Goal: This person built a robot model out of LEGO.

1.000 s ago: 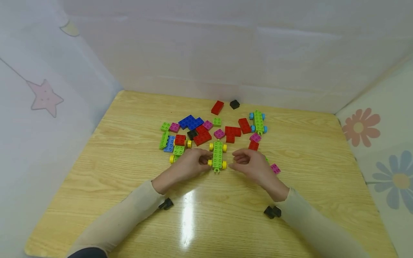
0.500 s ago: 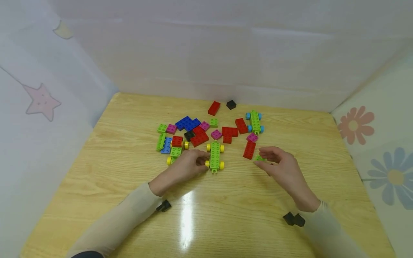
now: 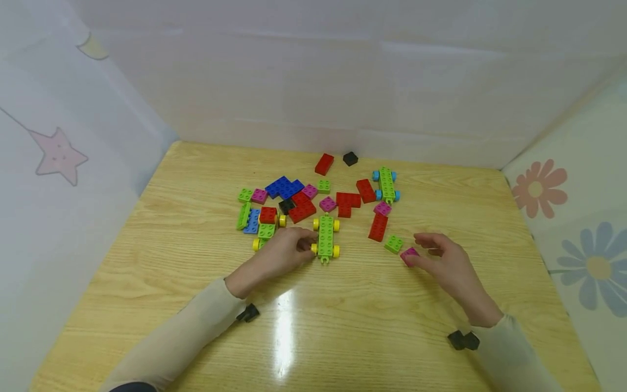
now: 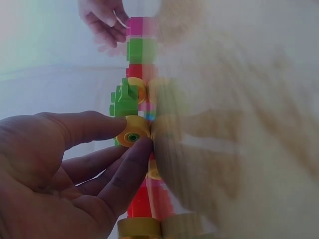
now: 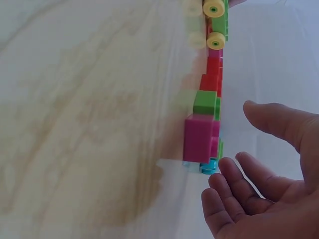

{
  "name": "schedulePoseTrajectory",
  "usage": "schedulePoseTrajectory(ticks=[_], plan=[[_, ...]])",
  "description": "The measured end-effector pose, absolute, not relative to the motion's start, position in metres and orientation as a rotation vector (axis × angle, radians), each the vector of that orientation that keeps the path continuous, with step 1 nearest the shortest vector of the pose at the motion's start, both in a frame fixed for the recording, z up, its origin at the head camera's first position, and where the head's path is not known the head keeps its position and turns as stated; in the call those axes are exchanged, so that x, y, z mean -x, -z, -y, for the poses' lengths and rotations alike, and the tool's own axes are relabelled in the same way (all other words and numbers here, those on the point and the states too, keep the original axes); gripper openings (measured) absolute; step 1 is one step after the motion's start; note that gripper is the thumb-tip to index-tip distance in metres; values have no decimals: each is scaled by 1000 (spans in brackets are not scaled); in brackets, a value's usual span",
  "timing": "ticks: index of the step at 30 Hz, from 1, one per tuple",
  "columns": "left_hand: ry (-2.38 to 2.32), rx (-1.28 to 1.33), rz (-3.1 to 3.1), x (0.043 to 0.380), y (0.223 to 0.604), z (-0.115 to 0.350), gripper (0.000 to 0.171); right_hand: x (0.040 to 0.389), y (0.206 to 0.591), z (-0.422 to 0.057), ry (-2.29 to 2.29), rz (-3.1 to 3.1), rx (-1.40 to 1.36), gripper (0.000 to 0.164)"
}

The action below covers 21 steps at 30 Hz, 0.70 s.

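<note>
On a wooden tabletop point(image 3: 362, 326), a green base with yellow wheels point(image 3: 325, 237) is steadied by the left hand point(image 3: 281, 253), the wheel point(image 4: 134, 124) at its 8 o'clock being pinched between thumb and finger. In the past second the right hand point(image 3: 455, 275) has been drawn away from the base to its 3 o'clock side, where a small green brick point(image 3: 393, 244) and a small magenta brick point(image 3: 408, 255) are now exposed. Nothing is grasped by the right hand, whose thumb and fingers are held apart; whether the magenta brick is touched by the thumb cannot be told. By the look of it, a brick is being sought while the base is kept steady; its studs are left bare. No container is shown: pieces are laid directly on the tabletop, among them a yellow-wheeled vehicle point(image 3: 266, 231) topped by a red brick point(image 3: 268, 214) at 9 o'clock, blue bricks point(image 3: 281, 187) between 10 and 11 o'clock, and a blue-wheeled base point(image 3: 386, 185) at 2 o'clock.
</note>
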<state>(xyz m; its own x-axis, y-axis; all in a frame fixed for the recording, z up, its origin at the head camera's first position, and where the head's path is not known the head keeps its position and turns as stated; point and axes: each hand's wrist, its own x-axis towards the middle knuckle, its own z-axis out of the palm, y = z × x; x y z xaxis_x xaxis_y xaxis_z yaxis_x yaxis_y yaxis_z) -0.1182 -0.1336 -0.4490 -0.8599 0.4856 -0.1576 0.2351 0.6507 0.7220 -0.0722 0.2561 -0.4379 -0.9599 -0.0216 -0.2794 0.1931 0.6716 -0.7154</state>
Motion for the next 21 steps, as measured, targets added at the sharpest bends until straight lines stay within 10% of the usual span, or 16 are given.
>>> schedulePoseTrajectory(ticks=[21], plan=[[-1050, -537, -2522, 120, 452, 134, 45, 67, 457, -264, 1070, -2619, -186, 62]])
